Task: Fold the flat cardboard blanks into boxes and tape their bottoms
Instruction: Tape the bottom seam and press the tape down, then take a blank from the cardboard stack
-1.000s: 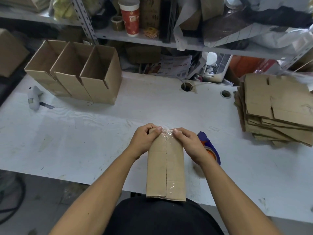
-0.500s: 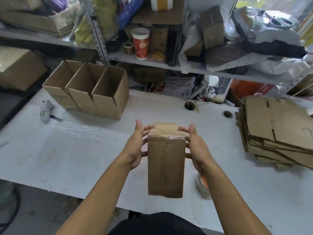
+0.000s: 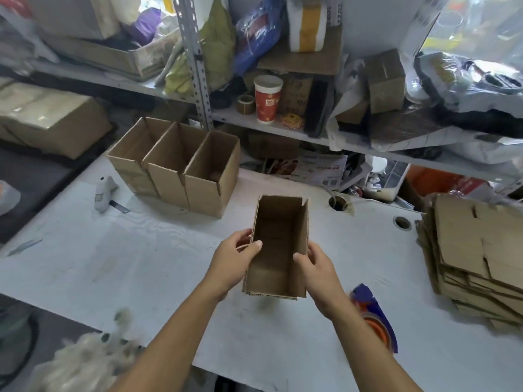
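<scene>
From the head camera, the left hand (image 3: 236,257) and right hand (image 3: 317,267) grip the opposite long walls of an open box (image 3: 278,246), thumbs hooked over the rims and fingers curled outside. It hangs mouth-up above the desk (image 3: 158,258) near the front edge, probably so it can join the finished ones. Three open boxes (image 3: 181,168) stand side by side at the desk's back-left. The flat blanks (image 3: 478,258) are stacked at the right edge, in easy reach. A tape dispenser (image 3: 373,315) lies near the right wrist, ready for the next bottom.
</scene>
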